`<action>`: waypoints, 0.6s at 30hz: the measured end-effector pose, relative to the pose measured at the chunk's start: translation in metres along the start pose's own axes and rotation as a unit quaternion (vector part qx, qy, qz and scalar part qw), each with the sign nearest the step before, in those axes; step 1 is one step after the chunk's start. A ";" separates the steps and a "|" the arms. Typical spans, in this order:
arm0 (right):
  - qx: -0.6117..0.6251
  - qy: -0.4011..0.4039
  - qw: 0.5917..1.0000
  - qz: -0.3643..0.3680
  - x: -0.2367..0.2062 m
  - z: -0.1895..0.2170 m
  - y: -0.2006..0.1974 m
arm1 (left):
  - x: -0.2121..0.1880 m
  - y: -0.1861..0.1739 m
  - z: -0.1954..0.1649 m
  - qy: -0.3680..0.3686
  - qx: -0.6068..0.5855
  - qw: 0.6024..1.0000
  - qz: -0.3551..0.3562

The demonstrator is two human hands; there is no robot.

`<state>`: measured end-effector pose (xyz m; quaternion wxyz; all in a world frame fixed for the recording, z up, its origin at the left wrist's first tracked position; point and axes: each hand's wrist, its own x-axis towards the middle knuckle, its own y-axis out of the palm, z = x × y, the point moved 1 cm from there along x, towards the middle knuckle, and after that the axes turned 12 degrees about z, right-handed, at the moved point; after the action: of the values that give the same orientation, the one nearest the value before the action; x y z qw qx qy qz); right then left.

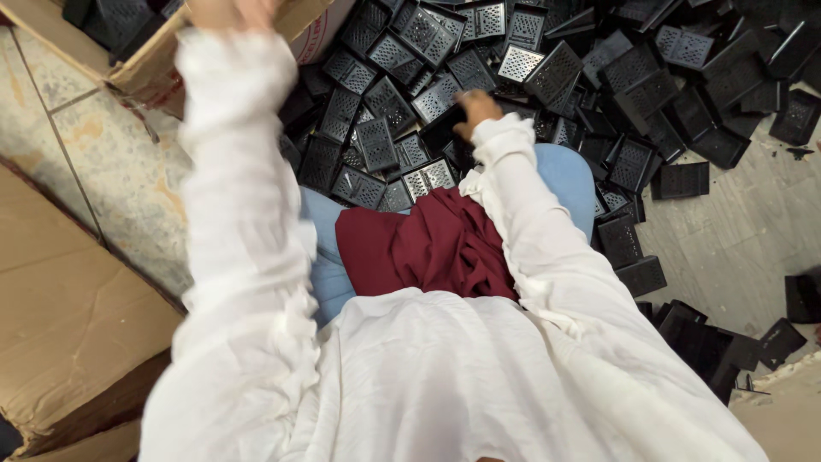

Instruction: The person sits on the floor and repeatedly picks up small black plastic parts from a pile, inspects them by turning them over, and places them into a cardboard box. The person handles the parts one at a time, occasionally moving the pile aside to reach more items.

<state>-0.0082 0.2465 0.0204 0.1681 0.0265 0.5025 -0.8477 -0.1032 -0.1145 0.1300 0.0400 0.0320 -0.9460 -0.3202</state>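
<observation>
The person sits on the floor in white sleeves, with a dark red cloth [432, 248] bunched in the lap; the right hand [475, 109] reaches out toward twelve o'clock and rests on the near edge of a heap of black perforated plastic parts [547, 73]; its fingers curl down among the pieces, but whether they pinch one or merely touch cannot be told, since the knuckles hide the fingertips and the hand is blurred. The left hand [231, 12] is raised toward eleven o'clock, cut off by the top edge of the view and smeared by motion; its state cannot be told; it hangs just over the flap of an open cardboard box [141, 64], which holds more of the same black parts at its far corner. The heap spreads from twelve o'clock round to three o'clock across the grey tiled floor [735, 231], with stray pieces lying apart at four o'clock; a flattened sheet of cardboard [64, 316] lies at eight o'clock, beside the left sleeve.
</observation>
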 end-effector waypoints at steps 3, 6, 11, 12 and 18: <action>-0.078 0.013 0.997 0.012 0.006 0.005 0.002 | -0.056 0.015 0.052 -0.099 -0.041 0.991 0.075; 0.001 -0.042 0.985 -0.170 0.006 0.000 -0.005 | -0.124 0.009 0.108 -0.236 0.025 0.971 0.011; 0.469 -0.022 0.881 -0.066 -0.013 0.030 0.021 | -0.160 0.004 0.168 -0.258 0.084 0.960 0.071; 0.475 -0.037 0.879 -0.032 -0.020 0.043 0.032 | -0.155 0.007 0.173 -0.208 0.005 0.973 0.097; 0.289 -0.030 0.956 -0.047 -0.006 -0.002 -0.018 | -0.124 -0.002 0.157 -0.091 -0.098 0.991 0.006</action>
<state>-0.0084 0.2575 0.0357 0.1278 0.0252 0.2312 -0.9642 0.0050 -0.0110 -0.0021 -0.0414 -0.0068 -0.9101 -0.4122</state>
